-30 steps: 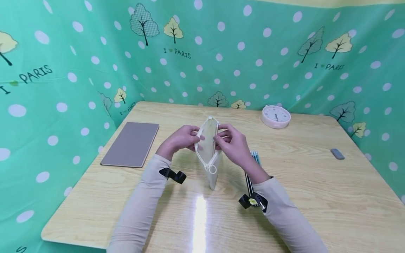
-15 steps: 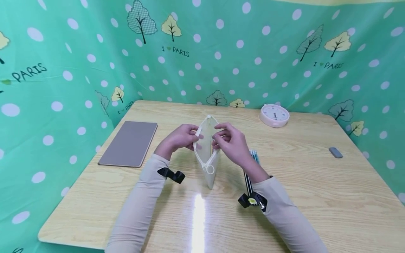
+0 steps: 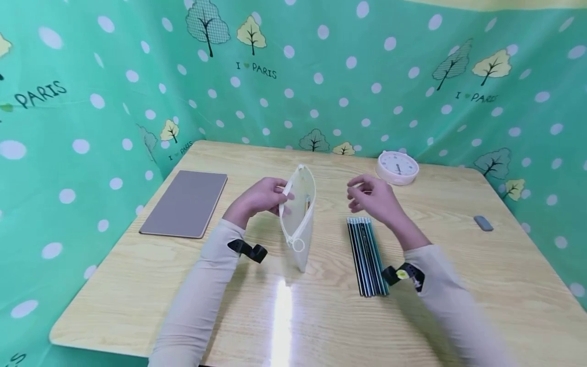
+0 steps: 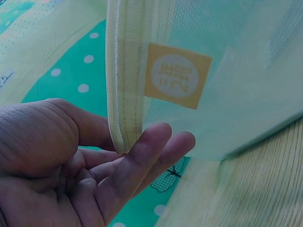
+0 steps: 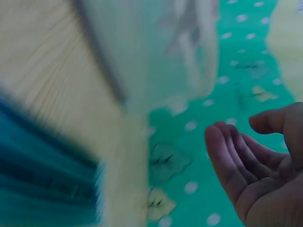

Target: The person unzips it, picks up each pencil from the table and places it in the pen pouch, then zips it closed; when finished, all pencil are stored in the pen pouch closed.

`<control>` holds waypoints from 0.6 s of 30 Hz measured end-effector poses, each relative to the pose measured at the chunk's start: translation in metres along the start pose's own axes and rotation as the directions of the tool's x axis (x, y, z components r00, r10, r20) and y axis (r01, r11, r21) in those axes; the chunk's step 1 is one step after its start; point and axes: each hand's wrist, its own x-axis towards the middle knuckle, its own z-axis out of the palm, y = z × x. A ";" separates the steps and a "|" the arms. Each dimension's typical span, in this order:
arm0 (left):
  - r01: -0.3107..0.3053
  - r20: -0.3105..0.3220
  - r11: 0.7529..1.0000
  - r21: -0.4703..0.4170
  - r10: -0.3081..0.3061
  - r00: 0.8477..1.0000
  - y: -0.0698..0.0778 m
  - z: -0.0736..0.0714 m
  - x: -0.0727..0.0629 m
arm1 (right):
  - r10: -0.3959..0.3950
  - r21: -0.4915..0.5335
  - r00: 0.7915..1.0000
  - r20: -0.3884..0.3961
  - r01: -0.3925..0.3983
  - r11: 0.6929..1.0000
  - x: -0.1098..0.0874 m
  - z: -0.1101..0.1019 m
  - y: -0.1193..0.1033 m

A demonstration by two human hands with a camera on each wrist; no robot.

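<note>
A pale, see-through zip pouch point(image 3: 296, 221) stands upright on the table with its mouth open. My left hand point(image 3: 262, 200) pinches its near-left zip edge between thumb and fingers. In the left wrist view, an orange-and-white label point(image 4: 177, 75) shows on the pouch. One or two slim, pencil-like things point(image 3: 307, 205) show inside it; their lower parts are hidden. My right hand point(image 3: 373, 200) hovers apart from the pouch, fingers loosely bent and holding nothing. Just nearer than it, several dark and teal pencils point(image 3: 367, 257) lie side by side on the table, blurred in the right wrist view.
A grey notebook point(image 3: 185, 204) lies at the left of the wooden table point(image 3: 440, 244). At the back right stands a round pink clock point(image 3: 397, 168). A small grey eraser-like block point(image 3: 483, 223) lies farther right. A green dotted curtain point(image 3: 339, 81) hangs behind.
My right hand has let go of the pouch's right edge and moved right, uncovering the row of pencils and the things inside the pouch. My left hand keeps its pinch.
</note>
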 end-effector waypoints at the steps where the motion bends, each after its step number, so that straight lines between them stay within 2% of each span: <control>1: -0.001 -0.002 1.000 0.004 0.001 1.000 0.000 -0.001 0.000 | 0.022 -0.068 0.999 0.035 -0.020 0.997 0.002 -0.005 0.007; 5: 0.000 -0.004 1.000 0.005 0.000 1.000 -0.001 -0.005 -0.001 | 0.122 -0.307 0.980 0.157 -0.069 0.949 0.008 -0.019 0.035; 8: 0.003 -0.001 1.000 -0.012 -0.003 1.000 -0.002 -0.006 0.000 | 0.182 -0.416 0.961 0.206 -0.083 0.905 0.006 -0.024 0.053; 11: 0.005 0.002 1.000 -0.020 -0.005 1.000 -0.002 -0.006 0.000 | 0.212 -0.457 0.951 0.224 -0.090 0.885 0.001 -0.025 0.064; 18: 0.006 0.006 1.000 -0.007 -0.006 1.000 -0.002 -0.003 0.002 | 0.294 -0.435 0.931 0.216 -0.178 0.883 -0.005 -0.023 0.075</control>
